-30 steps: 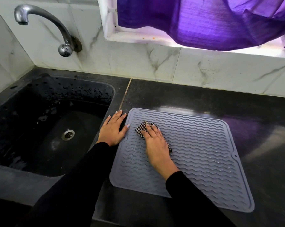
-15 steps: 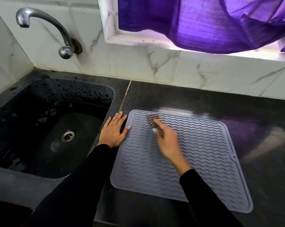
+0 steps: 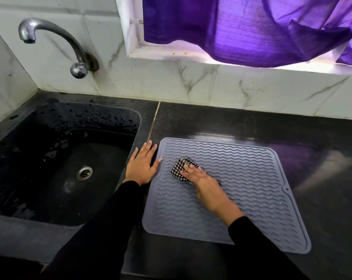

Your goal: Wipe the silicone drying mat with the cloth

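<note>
Step in hand: mid-wipe, working the near-left part of the mat.

Grey rectangular silicone drying mat with wavy ridges (image 3: 242, 188) lies flat on the dark polished stone surface (image 3: 242, 122), just right of the black sink (image 3: 19, 223), left edge near the sink rim.

Right hand (image 3: 206, 183) presses the folded black-and-white checked cloth (image 3: 181, 168) down on the mat, left of its centre. Fingers lie fairly straight over the cloth, pressing rather than pinching; cloth pokes out ahead of the fingertips and a bit behind the palm. The hand is slightly blurred, so I can't tell whether the thumb tucks under a fold.

Left hand (image 3: 141, 164) lies flat, fingers spread, on the surface at the mat's left edge; thumb tip (image 3: 160, 159) touches the mat's rim. Its grip has hold of nothing. Reads as bracing the mat against sliding.

Progress, as a judgement: partial. Wet glints show in the grooves on the right and near portions, so those probably need passes.

Next move calls for:
- strokes along the ridges, not across, so the cloth gets into the channels
- working rightward toward the corner with the hanging hole (image 3: 287, 189)
- keeping the left hand's brace on, since the mat could creep on the glossy stone
- even downward pressure so the cloth doesn't bunch
</note>
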Tool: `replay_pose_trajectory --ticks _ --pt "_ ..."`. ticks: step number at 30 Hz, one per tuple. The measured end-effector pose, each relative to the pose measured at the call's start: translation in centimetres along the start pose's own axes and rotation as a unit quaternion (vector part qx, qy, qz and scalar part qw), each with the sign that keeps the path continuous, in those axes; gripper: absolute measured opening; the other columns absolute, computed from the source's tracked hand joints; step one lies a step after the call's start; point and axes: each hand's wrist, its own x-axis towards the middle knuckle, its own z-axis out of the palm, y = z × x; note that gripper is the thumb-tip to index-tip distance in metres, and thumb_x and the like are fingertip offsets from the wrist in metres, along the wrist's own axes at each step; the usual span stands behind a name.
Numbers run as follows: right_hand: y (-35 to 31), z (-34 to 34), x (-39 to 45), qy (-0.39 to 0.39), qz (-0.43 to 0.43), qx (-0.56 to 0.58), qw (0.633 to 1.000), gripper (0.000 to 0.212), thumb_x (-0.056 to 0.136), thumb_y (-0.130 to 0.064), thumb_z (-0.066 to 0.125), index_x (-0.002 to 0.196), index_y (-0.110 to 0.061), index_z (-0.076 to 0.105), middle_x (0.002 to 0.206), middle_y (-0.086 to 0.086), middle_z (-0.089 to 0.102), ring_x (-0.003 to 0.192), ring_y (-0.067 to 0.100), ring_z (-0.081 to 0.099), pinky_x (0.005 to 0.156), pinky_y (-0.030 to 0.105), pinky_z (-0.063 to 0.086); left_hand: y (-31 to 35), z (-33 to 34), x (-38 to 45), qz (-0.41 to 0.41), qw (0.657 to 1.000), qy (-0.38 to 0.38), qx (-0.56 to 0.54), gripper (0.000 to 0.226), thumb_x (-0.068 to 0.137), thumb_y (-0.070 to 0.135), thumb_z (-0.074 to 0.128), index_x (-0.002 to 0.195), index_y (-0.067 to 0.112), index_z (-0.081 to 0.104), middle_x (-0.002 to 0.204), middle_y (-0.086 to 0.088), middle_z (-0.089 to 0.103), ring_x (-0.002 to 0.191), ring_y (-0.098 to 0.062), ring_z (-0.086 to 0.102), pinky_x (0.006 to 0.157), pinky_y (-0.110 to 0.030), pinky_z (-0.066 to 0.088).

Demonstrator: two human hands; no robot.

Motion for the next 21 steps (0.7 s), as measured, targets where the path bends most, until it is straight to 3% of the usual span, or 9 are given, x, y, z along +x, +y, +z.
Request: replay_pose_trajectory --ticks 2,4,6,8,10,13,16,21 --pt "1.3 -1.4 -0.4 0.001 0.054 0.132 0.990 0.056 0.085 0.011 0.045 0.133 -0.018 0.049 0.141 0.003 0.045 0.130 0.014 0.041 0.113 0.024 0.024 0.1 -0.1 0.0 -0.001 1.000 -0.005 0.005 0.071 0.087 0.057 0.017 0.148 0.021 0.025 0.158 0.001 0.016 0.146 -0.012 0.008 0.119 -0.034 0.001" --pt "2.7 -3.6 -0.8 0.023 0.138 0.311 0.940 0.039 0.092 -0.001 0.048 0.128 -0.015 0.055 0.118 0.002 0.064 0.103 0.011 0.060 0.088 0.021 0.049 0.2 0.0 -0.1 0.001 1.000 -0.004 0.014 0.071 0.087 0.056 0.016 0.148 0.021 0.024 0.158 0.000 0.015 0.146 -0.012 0.007 0.118 -0.034 0.000" --pt "3.9 -5.4 -0.7 0.125 0.233 0.402 0.877 0.034 0.094 -0.003 0.046 0.126 -0.005 0.055 0.097 0.000 0.069 0.085 0.009 0.064 0.071 0.019 0.053 0.2 0.1 -0.2 0.001 1.000 -0.002 0.019 0.071 0.088 0.056 0.014 0.148 0.020 0.024 0.158 0.000 0.015 0.146 -0.013 0.007 0.118 -0.034 0.000" --pt "4.3 -6.4 -0.6 0.222 0.315 0.324 0.864 0.034 0.094 -0.002 0.045 0.127 -0.004 0.054 0.108 0.008 0.067 0.099 0.020 0.063 0.086 0.027 0.050 0.2 0.1 -0.2 0.002 1.000 0.000 0.019 0.071 0.088 0.056 0.013 0.148 0.020 0.024 0.158 -0.001 0.015 0.146 -0.013 0.007 0.118 -0.035 0.000" --pt "3.9 -6.1 -0.5 0.245 0.340 0.177 0.891 0.038 0.092 -0.001 0.046 0.128 -0.007 0.054 0.120 0.013 0.062 0.109 0.027 0.058 0.093 0.029 0.043 0.2 0.1 -0.2 0.002 1.000 -0.003 0.023 0.074 0.087 0.059 0.010 0.149 0.020 0.022 0.158 0.000 0.014 0.146 -0.013 0.006 0.118 -0.035 0.000" --pt "2.7 -3.5 -0.4 0.166 0.375 0.044 0.911 0.049 0.089 0.006 0.042 0.137 -0.003 0.041 0.137 0.020 0.047 0.122 0.029 0.048 0.102 0.030 0.035 0.4 0.2 -0.2 0.005 0.999 -0.003 0.037 0.085 0.080 0.064 -0.002 0.149 0.019 0.020 0.159 -0.001 0.012 0.147 -0.014 0.005 0.118 -0.035 0.000" --pt "1.8 -1.1 0.2 0.100 0.366 -0.059 0.923 0.060 0.091 0.008 0.035 0.146 -0.002 0.013 0.154 0.020 0.011 0.143 0.028 0.011 0.118 0.033 0.007 0.5 0.2 -0.2 0.007 0.999 -0.004 0.052 0.086 0.079 0.061 -0.005 0.149 0.018 0.019 0.159 -0.003 0.012 0.147 -0.015 0.004 0.118 -0.036 -0.001" --pt "0.8 -0.2 1.9 0.069 0.363 -0.075 0.926 0.065 0.089 0.011 0.034 0.146 -0.002 0.008 0.155 0.020 0.006 0.144 0.029 0.005 0.118 0.036 0.003 0.8 0.1 -0.3 0.010 0.998 -0.002 0.054 0.082 0.080 0.055 -0.004 0.149 0.018 0.022 0.158 -0.005 0.014 0.147 -0.018 0.006 0.118 -0.040 -0.001"
